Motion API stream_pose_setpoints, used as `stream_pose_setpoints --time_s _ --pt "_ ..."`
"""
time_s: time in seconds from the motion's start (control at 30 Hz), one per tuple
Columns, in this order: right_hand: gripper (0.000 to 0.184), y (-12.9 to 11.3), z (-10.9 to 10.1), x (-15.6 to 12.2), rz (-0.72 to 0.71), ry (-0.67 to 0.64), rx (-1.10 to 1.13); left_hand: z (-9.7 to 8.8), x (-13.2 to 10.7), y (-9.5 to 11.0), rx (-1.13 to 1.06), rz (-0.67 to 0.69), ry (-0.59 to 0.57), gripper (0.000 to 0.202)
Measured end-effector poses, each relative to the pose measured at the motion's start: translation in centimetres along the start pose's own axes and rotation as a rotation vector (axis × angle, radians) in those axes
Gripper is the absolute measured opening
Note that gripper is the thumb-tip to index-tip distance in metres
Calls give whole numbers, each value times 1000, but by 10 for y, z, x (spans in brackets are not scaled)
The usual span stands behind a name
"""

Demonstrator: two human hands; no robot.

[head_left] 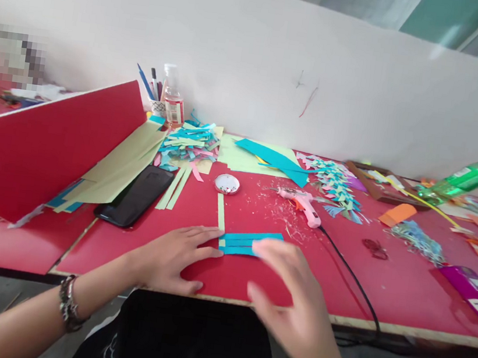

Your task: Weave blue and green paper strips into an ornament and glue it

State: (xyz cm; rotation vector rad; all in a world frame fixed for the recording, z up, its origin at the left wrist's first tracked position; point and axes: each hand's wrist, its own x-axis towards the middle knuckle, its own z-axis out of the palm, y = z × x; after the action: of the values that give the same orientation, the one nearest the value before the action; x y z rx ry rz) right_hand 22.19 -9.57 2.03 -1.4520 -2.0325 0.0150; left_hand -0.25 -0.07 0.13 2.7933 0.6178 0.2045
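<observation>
A few blue paper strips (245, 242) lie side by side on the red table (404, 294), crossed at their left end by a pale green strip (221, 211). My left hand (176, 256) lies flat and open on the table, fingertips touching the left end of the blue strips. My right hand (293, 303) hovers blurred over their right end with fingers spread and nothing seen in it.
A black phone (136, 196) and a tilted red board (45, 144) with green sheets sit left. Behind are paper scrap piles (188, 144), a round tin (226, 184), a pink glue gun (301, 203) with black cord, a sanitizer bottle (172, 100), a green bottle (470, 177).
</observation>
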Motion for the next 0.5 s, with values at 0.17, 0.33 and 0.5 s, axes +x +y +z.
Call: stream_pose_setpoints --time_s 0.17,0.33,0.5 --pt "23 53 25 9 154 -154 -153 1 2 -1 -35 -16 20 53" --pt "23 63 30 3 160 -106 -209 -6 7 -3 -80 -39 -3 42" --pt "25 46 18 20 98 39 -273 -9 16 4 -157 -116 56 29"
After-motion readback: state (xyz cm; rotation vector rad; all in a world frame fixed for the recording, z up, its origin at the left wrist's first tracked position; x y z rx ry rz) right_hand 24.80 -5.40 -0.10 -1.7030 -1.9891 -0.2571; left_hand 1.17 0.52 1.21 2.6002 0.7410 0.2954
